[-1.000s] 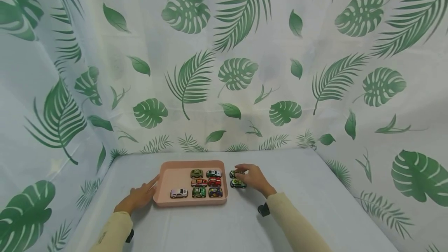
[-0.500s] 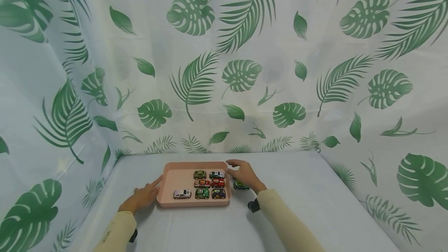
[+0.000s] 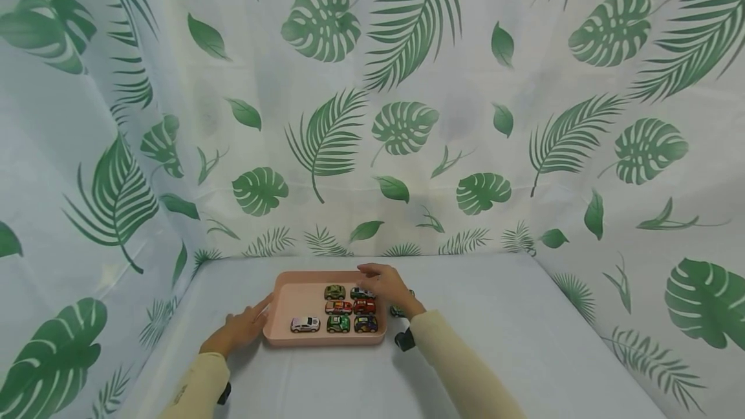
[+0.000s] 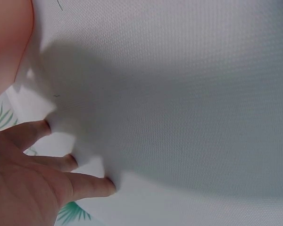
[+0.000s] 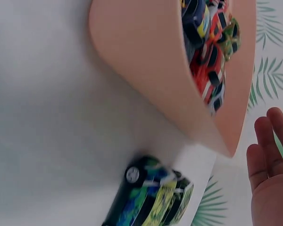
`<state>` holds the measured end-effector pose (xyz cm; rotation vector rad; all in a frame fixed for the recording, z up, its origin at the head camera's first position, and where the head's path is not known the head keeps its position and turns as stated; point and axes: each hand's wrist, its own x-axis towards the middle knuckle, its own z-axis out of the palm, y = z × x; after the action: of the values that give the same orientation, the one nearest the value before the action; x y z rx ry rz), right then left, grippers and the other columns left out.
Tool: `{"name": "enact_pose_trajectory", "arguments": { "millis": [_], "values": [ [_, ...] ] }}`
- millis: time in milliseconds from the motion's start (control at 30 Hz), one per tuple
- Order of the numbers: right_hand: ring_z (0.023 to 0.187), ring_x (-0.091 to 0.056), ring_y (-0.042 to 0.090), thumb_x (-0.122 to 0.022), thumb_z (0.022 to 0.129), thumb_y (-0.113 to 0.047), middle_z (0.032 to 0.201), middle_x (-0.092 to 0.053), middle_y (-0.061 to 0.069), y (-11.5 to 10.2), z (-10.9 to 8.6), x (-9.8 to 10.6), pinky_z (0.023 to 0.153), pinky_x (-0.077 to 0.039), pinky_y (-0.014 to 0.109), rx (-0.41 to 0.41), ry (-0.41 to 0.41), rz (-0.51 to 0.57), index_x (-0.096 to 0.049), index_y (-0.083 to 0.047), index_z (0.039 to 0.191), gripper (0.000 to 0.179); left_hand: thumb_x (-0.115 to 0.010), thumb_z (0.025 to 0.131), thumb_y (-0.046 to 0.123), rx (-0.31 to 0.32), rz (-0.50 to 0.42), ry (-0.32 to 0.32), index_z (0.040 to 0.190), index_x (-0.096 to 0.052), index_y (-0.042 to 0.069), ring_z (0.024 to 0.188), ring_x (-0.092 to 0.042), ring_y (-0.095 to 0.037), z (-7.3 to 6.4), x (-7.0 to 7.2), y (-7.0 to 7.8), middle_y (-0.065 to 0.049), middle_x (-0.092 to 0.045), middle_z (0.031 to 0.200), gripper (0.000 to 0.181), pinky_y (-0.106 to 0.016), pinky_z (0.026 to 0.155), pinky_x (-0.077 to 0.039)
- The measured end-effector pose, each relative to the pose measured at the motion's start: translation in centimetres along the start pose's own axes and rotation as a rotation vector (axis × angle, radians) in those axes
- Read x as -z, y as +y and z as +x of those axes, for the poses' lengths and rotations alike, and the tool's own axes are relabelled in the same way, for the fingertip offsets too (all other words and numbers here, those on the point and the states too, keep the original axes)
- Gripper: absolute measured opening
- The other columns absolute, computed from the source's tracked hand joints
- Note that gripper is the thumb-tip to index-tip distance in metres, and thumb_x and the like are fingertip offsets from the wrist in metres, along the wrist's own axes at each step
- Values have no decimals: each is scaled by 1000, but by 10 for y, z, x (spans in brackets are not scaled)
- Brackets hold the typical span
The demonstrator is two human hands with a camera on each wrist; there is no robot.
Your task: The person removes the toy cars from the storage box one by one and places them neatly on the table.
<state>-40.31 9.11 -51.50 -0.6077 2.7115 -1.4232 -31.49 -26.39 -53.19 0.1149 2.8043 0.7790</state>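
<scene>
A pink tray (image 3: 323, 343) holds several small toy cars, most in its right half. My left hand (image 3: 235, 332) touches the tray's left wall; in the left wrist view its spread fingertips rest on the white cloth. Above the tray's right rim reaches my right hand (image 3: 388, 284), fingers extended over a white-and-green toy car (image 3: 357, 292) in the back right corner. Nothing shows in its fingers (image 5: 265, 150) in the right wrist view. Beside the tray, a green-and-blue toy car (image 5: 148, 197) stands on the cloth with another toy car (image 5: 183, 200) behind it, both partly hidden in the head view.
Red toy cars (image 3: 364, 306) and a camouflage toy car (image 3: 334, 291) stand in the tray, with a white toy car (image 3: 305, 324) apart at its front. A leaf-print curtain (image 3: 419, 167) rises behind and beside the table (image 3: 495, 322).
My right hand has moved left from the two cars beside the tray to over its back right corner. Both cars stay on the cloth. My left hand keeps its place at the tray.
</scene>
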Motion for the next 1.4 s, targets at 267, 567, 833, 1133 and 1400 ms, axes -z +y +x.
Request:
{"name": "enact_pose_trajectory", "arguments": {
  "millis": [267, 567, 833, 1133, 1400],
  "values": [
    [122, -66, 33, -75, 101, -19, 137, -70, 16, -14, 1, -15, 103, -54, 54, -11, -50, 22, -68, -2, 142, 45, -36, 116, 32, 38, -7, -13, 166, -32, 6, 145, -25, -71, -2, 0, 1, -44, -37, 157, 56, -83, 116, -12],
    [118, -68, 34, -78, 98, -18, 135, -70, 20, -24, 8, -29, 92, -59, 50, 54, -82, 53, -68, 0, 141, 48, -35, 117, 30, 35, 13, -16, 167, -31, 6, 148, -28, -65, 6, 0, -2, -40, -39, 158, 55, -80, 118, -10],
    [112, -72, 31, -78, 98, -16, 132, -71, 21, -33, 7, -49, 88, -60, 41, 111, -138, 19, -68, 1, 141, 47, -35, 117, 30, 48, 17, -17, 167, -30, 7, 149, -27, -64, 9, -2, -3, -39, -38, 159, 56, -80, 118, -11],
    [123, -68, 37, -76, 101, -13, 139, -68, 21, -46, 4, -73, 99, -58, 41, 135, -219, 67, -67, -1, 143, 44, -37, 117, 27, 34, -11, -12, 166, -31, 6, 149, -28, -64, 0, 1, -1, -40, -41, 157, 54, -79, 119, -8],
    [120, -70, 32, -79, 99, -17, 135, -72, 14, -51, 5, -91, 96, -57, 35, 119, -246, 66, -70, -2, 140, 44, -36, 117, 32, 62, -24, -13, 168, -31, 10, 148, -21, -69, 6, -2, -3, -41, -36, 160, 56, -82, 117, -9]
  ]
}}
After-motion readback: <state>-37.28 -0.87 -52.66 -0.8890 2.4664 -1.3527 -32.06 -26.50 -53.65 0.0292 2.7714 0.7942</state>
